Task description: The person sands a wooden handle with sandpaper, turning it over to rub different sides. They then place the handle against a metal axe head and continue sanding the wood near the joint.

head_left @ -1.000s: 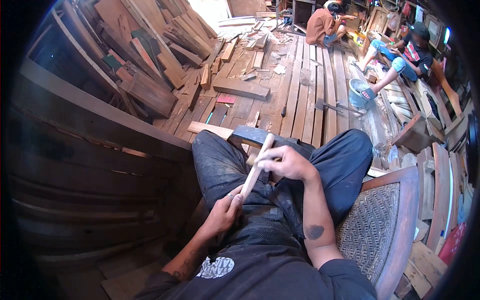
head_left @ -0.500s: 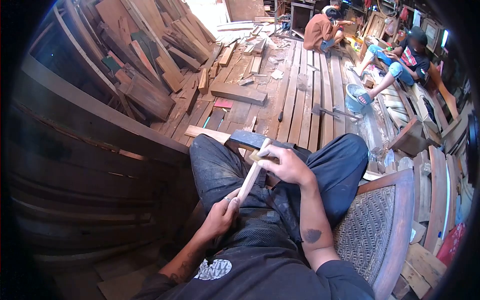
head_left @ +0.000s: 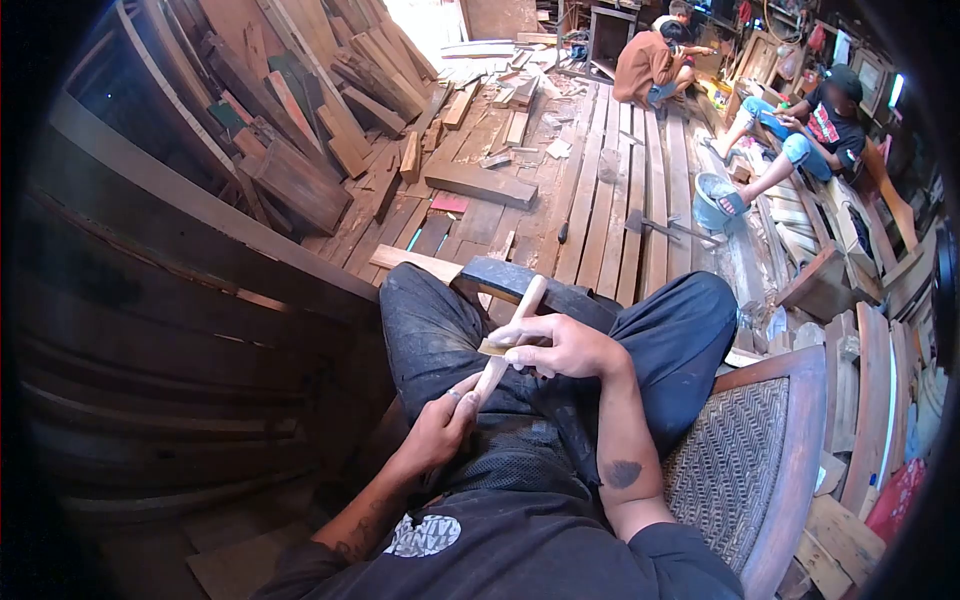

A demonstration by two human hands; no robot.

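A pale, slim wooden stick [head_left: 530, 299] slants upward over my lap. Its lower end is gripped in my left hand [head_left: 443, 426], fingers closed round the wood. Farther up, my right hand [head_left: 575, 346] pinches a small tan piece of sandpaper [head_left: 492, 348] against the stick, fingers on one side and thumb on the other. The stick's top end pokes out bare beyond my right hand. Behind it, a dark curved wooden piece [head_left: 520, 280] lies across near my shins. My palms hide the stick's lowest part.
A hammer-like tool [head_left: 640, 222] lies on the planks ahead, near a grey bucket [head_left: 712, 208]. Boards [head_left: 300, 185] lean at the left; a woven-seat chair [head_left: 730, 450] stands at my right. One person [head_left: 825, 125] sits at the right; two others crouch farther back.
My right hand has slid down the stick with the sandpaper, toward my left hand, uncovering more of the top end. My left hand keeps its hold.
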